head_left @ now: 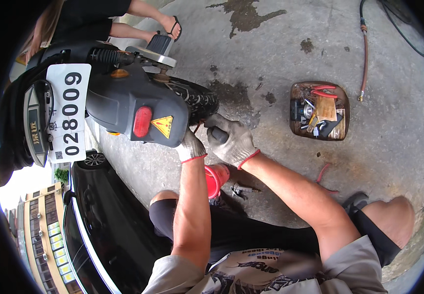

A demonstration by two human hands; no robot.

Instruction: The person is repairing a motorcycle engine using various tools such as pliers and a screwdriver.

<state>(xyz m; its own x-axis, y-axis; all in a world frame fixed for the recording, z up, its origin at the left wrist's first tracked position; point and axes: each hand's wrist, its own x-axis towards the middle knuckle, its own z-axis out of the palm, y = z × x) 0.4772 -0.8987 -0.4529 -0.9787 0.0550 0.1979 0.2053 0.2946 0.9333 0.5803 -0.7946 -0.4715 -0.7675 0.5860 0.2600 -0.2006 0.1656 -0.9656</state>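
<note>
The rear wheel (199,100) of a scooter sits under its dark grey rear mudguard (165,105). My left hand (191,146), in a whitish knit glove with a red hem, reaches behind the mudguard's lower edge, which hides its fingers. Beside the tyre, my right hand (234,143), gloved the same way, is closed around a dark, rounded tool handle (218,135). The tool's working end is out of sight. A bit of thin reddish wire or strip shows between the two hands, close to the tyre.
A brown tray (294,128) of tools lies to the right on the concrete floor. Near my knees stand a red bucket (217,179) and a small metal tool (245,188). A hose (365,63) lies at far right. Another person's foot (172,27) is beyond the wheel. A black car (114,220) stands left.
</note>
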